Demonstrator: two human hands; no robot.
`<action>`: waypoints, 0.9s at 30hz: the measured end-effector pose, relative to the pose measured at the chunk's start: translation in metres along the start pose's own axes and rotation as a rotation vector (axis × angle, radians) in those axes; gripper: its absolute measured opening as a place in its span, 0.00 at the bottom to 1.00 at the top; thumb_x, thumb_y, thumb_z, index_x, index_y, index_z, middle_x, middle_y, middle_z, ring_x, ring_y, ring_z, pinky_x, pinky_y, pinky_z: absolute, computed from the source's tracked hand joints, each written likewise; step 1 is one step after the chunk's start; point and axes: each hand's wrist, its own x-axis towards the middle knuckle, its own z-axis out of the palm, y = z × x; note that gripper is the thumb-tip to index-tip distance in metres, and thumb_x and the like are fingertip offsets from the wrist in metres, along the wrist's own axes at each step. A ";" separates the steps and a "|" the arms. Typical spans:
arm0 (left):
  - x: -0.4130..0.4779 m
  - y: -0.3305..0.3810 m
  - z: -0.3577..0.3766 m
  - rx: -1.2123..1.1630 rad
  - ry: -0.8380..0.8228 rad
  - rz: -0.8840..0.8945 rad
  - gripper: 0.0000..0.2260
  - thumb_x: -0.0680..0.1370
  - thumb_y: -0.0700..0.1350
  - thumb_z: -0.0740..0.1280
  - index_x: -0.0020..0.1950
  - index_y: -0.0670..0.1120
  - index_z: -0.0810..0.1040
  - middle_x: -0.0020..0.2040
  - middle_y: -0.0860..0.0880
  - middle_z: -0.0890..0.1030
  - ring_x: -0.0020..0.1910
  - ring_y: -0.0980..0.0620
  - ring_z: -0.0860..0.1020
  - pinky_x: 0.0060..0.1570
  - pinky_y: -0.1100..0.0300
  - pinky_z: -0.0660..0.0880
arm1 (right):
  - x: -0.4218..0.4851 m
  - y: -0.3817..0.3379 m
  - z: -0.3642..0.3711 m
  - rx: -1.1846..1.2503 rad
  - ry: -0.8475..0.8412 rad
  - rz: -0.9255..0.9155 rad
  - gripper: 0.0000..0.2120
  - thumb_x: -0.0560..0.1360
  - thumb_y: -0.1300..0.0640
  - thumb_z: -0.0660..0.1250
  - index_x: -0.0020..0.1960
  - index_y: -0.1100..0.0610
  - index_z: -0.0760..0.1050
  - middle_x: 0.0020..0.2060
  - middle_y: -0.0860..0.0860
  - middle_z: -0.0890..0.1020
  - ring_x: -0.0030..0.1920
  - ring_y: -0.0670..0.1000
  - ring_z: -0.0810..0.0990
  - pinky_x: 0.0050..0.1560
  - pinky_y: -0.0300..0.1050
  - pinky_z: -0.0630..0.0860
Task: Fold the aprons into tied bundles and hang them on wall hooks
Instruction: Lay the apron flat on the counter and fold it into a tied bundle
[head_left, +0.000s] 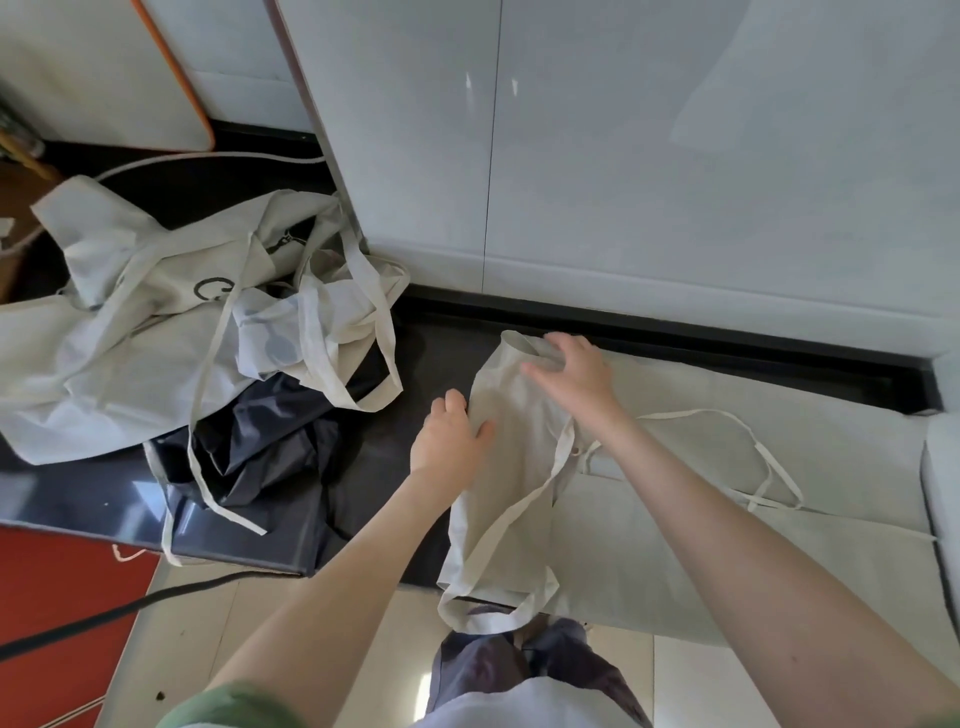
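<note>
A cream apron (675, 519) lies spread across the dark counter (400, 374), its left part folded over into a long strip that hangs off the front edge. Thin cream ties (753, 447) loop over the cloth on the right. My left hand (449, 436) rests at the fold's left edge, thumb on the fabric. My right hand (571, 366) lies near the fold's far end with fingers spread and slightly bent over the cloth.
A heap of several more cream aprons (156, 322) with tangled straps lies on the counter's left, over a dark navy one (260, 441). A white glossy wall (623, 156) rises behind. An orange-edged board (171, 78) leans at the far left. A black cable (104, 613) crosses the tiled floor.
</note>
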 end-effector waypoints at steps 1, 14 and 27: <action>0.002 0.000 -0.001 0.007 0.018 0.016 0.15 0.80 0.53 0.61 0.61 0.45 0.66 0.56 0.47 0.71 0.48 0.47 0.76 0.46 0.50 0.78 | 0.006 -0.006 0.000 -0.086 -0.033 -0.029 0.23 0.73 0.44 0.68 0.66 0.51 0.73 0.60 0.48 0.74 0.63 0.49 0.70 0.67 0.52 0.65; 0.017 -0.010 0.000 -0.205 -0.137 0.168 0.17 0.80 0.56 0.60 0.57 0.43 0.74 0.49 0.47 0.78 0.46 0.49 0.77 0.47 0.55 0.77 | 0.031 -0.030 0.005 0.195 -0.379 -0.046 0.16 0.78 0.53 0.64 0.45 0.67 0.76 0.35 0.52 0.76 0.36 0.50 0.73 0.40 0.43 0.68; 0.006 -0.021 -0.017 -0.441 -0.504 0.062 0.20 0.83 0.55 0.52 0.71 0.47 0.69 0.64 0.51 0.76 0.62 0.53 0.74 0.59 0.63 0.68 | 0.041 -0.049 0.002 0.218 -0.306 -0.082 0.16 0.80 0.52 0.63 0.46 0.66 0.79 0.40 0.65 0.77 0.40 0.49 0.73 0.44 0.44 0.68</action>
